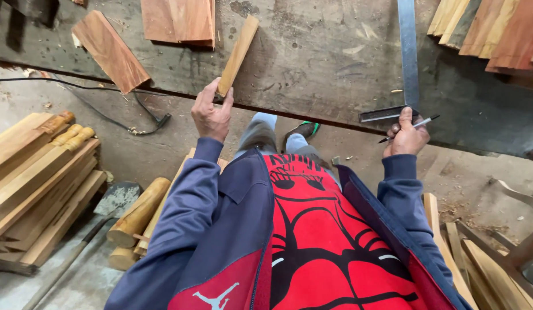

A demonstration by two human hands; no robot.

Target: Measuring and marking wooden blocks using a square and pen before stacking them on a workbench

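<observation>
l hand grip clamped on pale wood slat — r hand pinches pen, touches steel square.

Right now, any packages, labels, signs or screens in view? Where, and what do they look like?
No packages, signs or screens in view.
Printed logo: small white figure on a red panel of the person's jacket, bottom centre.
Shirt graphic: black curved line pattern on the red shirt front, centre bottom.
Otherwise bare wood: the left hand holds a light wooden strip; the right hand holds a pen beside a metal square.
</observation>
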